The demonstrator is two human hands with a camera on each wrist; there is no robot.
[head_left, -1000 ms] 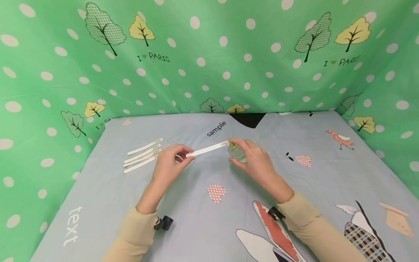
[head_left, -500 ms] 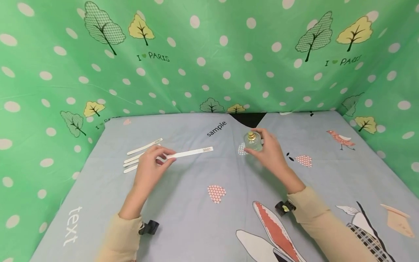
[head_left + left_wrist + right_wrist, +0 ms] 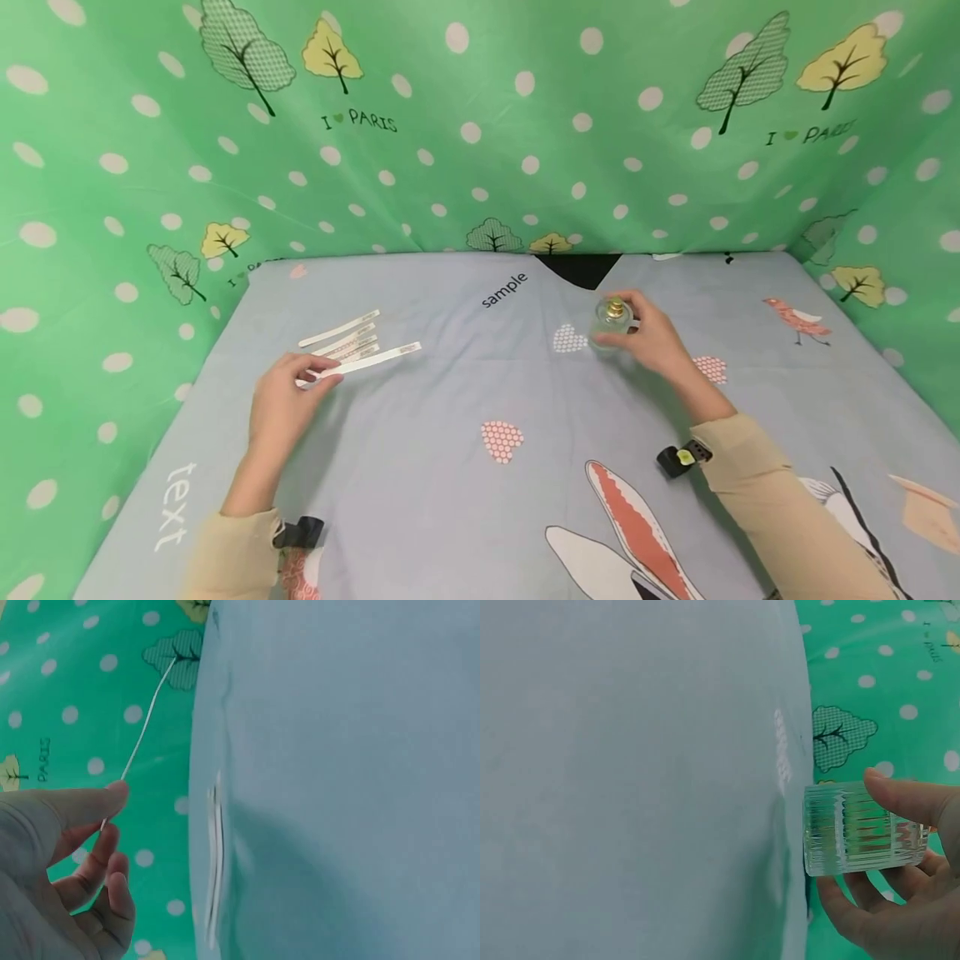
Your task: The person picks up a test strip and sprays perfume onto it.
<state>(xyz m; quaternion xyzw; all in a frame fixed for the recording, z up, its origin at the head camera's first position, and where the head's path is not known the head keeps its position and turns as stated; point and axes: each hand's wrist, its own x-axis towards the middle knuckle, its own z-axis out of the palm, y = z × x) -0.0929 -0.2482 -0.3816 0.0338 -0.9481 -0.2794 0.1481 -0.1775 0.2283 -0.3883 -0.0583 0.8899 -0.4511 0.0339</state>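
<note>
Here our left hand (image 3: 281, 404) pinches a thin, bendy white paper strip (image 3: 371, 360) left of centre; our right hand (image 3: 652, 337) grips the small ribbed glass bottle (image 3: 611, 321), fragile and slippery, by its sides.

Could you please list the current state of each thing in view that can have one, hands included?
Left hand: pinches one end of the paper strip.
Paper strip: held, lifted above the strip pile.
Strip pile: lying flat on the blue cloth.
Right hand: grips the glass bottle.
Glass bottle: upright, base at the cloth, gold top on.
</note>
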